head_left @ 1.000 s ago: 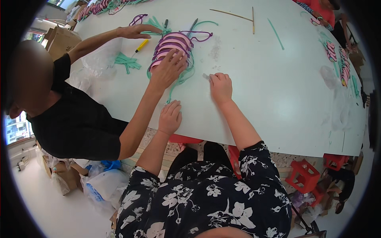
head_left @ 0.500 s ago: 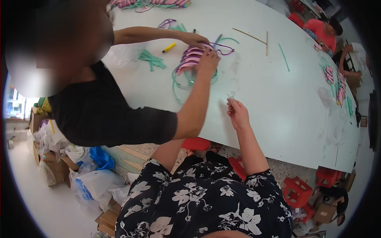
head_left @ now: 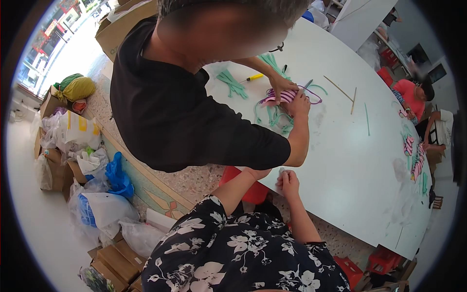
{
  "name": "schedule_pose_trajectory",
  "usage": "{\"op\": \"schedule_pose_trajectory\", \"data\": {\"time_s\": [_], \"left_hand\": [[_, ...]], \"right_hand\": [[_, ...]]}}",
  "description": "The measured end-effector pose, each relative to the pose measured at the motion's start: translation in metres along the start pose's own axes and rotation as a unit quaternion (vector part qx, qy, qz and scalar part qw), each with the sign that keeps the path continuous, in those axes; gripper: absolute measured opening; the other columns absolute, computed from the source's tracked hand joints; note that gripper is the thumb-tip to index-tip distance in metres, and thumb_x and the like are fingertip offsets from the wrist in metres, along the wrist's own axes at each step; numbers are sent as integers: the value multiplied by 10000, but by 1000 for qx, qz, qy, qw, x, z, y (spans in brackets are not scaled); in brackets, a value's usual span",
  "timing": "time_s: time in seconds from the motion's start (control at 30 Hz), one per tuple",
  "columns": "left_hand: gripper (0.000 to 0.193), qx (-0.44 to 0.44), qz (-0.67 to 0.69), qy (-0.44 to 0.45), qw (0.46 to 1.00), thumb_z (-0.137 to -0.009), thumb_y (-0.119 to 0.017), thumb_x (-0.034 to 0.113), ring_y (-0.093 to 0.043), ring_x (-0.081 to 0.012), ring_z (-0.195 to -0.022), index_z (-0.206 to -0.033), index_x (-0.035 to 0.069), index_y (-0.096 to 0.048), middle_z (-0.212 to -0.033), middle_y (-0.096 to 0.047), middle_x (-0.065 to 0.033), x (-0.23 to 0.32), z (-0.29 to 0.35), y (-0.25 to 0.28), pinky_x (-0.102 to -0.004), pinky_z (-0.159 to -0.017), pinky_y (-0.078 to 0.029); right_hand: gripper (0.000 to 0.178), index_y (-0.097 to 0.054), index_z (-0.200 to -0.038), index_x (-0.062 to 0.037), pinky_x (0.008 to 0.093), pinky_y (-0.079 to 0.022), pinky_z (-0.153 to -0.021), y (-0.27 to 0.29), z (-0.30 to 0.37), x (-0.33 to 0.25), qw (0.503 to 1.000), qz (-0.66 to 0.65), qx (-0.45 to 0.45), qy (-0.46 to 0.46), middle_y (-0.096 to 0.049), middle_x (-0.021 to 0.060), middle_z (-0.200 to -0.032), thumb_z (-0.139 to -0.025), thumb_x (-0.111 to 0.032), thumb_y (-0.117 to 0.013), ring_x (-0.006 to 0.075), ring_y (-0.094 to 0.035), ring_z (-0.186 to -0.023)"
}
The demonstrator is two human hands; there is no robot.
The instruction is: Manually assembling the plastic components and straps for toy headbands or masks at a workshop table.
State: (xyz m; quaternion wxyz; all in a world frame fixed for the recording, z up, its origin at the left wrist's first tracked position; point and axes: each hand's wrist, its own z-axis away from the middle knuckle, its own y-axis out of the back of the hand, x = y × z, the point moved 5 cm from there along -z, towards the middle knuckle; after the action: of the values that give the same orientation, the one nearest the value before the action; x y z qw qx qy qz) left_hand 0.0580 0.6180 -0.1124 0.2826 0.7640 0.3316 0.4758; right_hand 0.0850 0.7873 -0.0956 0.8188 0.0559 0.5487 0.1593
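While a co-worker in a black short-sleeved shirt (head_left: 194, 121) leans across the white oval worktop (head_left: 340, 160), my own hands sit at its near edge.

- Right hand (head_left: 291, 184): fingers curled, tips bunched on the rim at what looks like a small pale scrap (head_left: 281, 170). Too small to confirm a pinch.
- Left hand (head_left: 257, 173): mostly hidden under the co-worker's elbow, so I cannot tell whether it is spread or closed.
- Piece in hand: a pink-and-purple striped woven piece (head_left: 281, 96), well apart from my hands, toward the far side of the worktop. The co-worker's 2 hands (head_left: 299, 104) press down on it.
- Loose teal-green plastic cords (head_left: 275, 119) trail from it toward the near side.

Progress, judging from the layout only:
- Done: the striped body looks woven up. Similar pink striped pieces (head_left: 412, 155) lie at the far right rim.
- Left: the cord ends on this one hang free, not tucked or trimmed.
- Unused stock nearby: a bundle of teal-green strips (head_left: 232, 83), a yellow-handled tool (head_left: 254, 77) and 2 thin wooden sticks (head_left: 339, 89).

Below the edge, a red plastic stool (head_left: 243, 187) stands by my knees.
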Motion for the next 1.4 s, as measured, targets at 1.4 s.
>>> {"op": "schedule_pose_trajectory", "data": {"time_s": [1.4], "left_hand": [[323, -43, -145, 67, 986, -738, -630, 89, -517, -322, -1155, -1053, 56, -565, -1251, -546, -111, 29, -32, 34, -441, -954, -407]], "right_hand": [[134, -622, -776, -85, 411, -429, -701, 84, -82, -60, 875, 241, -71, 414, -561, 73, -770, -742, -179, -711, 284, -548, -784]]}}
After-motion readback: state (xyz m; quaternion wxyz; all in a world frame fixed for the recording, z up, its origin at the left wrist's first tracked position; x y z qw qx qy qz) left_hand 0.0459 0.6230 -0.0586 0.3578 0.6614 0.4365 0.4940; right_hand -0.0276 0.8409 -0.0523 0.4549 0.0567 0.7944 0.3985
